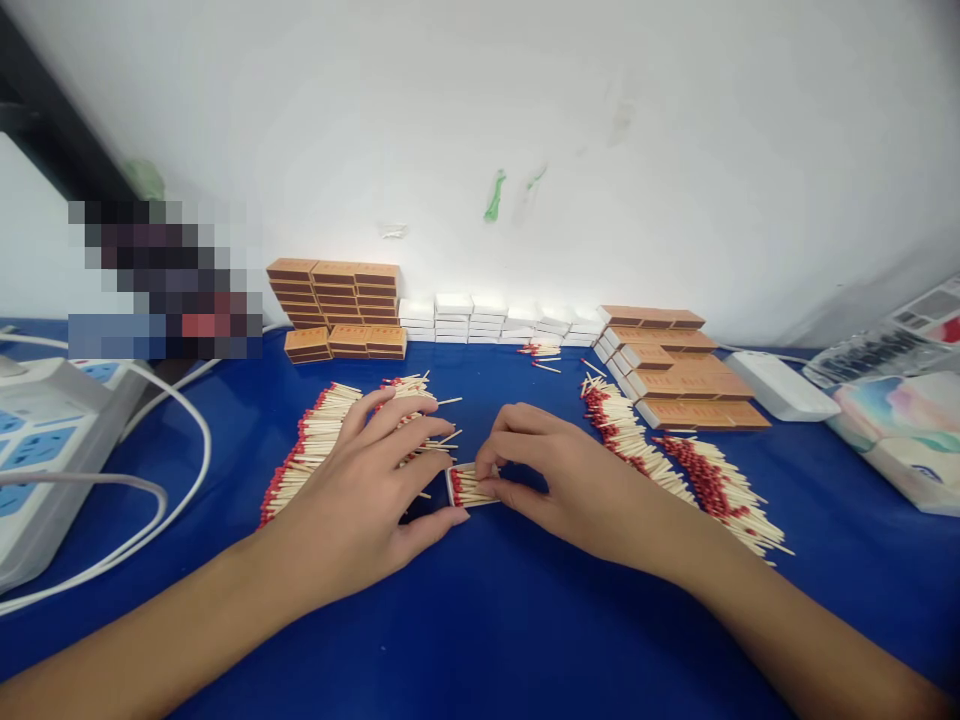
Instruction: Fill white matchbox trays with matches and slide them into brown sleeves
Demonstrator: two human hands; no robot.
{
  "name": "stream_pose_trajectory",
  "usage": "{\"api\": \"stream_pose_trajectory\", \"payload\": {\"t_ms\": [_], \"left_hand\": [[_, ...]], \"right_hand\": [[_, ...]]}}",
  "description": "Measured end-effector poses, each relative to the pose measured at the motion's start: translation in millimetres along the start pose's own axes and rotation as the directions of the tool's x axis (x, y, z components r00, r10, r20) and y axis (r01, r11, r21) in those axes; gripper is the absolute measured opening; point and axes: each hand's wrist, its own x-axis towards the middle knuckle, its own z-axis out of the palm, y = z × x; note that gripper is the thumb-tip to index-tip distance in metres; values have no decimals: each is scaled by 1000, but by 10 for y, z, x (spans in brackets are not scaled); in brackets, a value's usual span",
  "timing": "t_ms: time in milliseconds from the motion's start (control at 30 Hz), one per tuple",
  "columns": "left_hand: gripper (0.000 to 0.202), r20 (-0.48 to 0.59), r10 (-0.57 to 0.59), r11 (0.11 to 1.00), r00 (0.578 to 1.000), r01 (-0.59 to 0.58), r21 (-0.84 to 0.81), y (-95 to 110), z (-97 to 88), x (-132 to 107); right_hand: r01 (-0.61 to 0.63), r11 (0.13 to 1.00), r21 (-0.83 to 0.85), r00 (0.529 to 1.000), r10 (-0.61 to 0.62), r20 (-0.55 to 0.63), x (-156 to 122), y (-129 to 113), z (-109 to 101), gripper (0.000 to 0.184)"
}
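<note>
A small white matchbox tray (466,486) with red-tipped matches in it lies on the blue table (495,620), between my two hands. My right hand (570,480) is closed on the tray's right end, fingers curled over it. My left hand (375,480) lies flat with fingers spread over a heap of loose matches (322,440), its thumb touching the tray's left end. A second long row of loose matches (675,470) lies to the right of my right hand.
Orange matchbox sleeves are stacked at the back left (337,300) and back right (682,370), with white inner trays (480,318) along the wall between them. A power strip (45,440) with white cables sits at the left. A white device (780,385) and packets (900,420) lie at the right.
</note>
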Motion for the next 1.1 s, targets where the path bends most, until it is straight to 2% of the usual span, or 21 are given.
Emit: {"api": "stream_pose_trajectory", "payload": {"t_ms": [100, 333, 567, 633, 700, 800, 867, 933, 1100], "left_hand": [[24, 5, 2, 1000, 1000, -2, -2, 0, 1, -5], [25, 17, 0, 1000, 1000, 0, -2, 0, 10, -9], [29, 25, -9, 1000, 1000, 9, -10, 10, 13, -13], [28, 29, -11, 1000, 1000, 11, -12, 10, 13, -15], [27, 30, -12, 1000, 999, 13, -17, 7, 13, -18], [26, 32, -19, 1000, 999, 20, -22, 5, 13, -26], [26, 34, -22, 999, 999, 23, -25, 3, 15, -32], [25, 33, -20, 999, 999, 21, -27, 0, 19, -35], [26, 19, -11, 1000, 1000, 11, -11, -11, 30, -31]], "right_hand": [[14, 1000, -21, 999, -13, 29, -1, -6, -2, 9], [45, 995, -94, 999, -44, 10, 9, 19, 17, 11], [94, 996, 0, 995, -94, 25, 16, -15, -10, 17], [71, 997, 20, 997, -70, -28, 38, 121, -66, 14], [2, 1000, -26, 989, -6, -148, 69, 384, -170, 13], [-208, 949, -236, 924, 111, -367, 108, 909, -376, 17], [-283, 905, -317, 921, 164, -354, 125, 1211, -486, 23], [-291, 891, -348, 934, 185, -305, 139, 1402, -535, 31], [-280, 895, -347, 939, 179, -295, 164, 1489, -464, 32]]}}
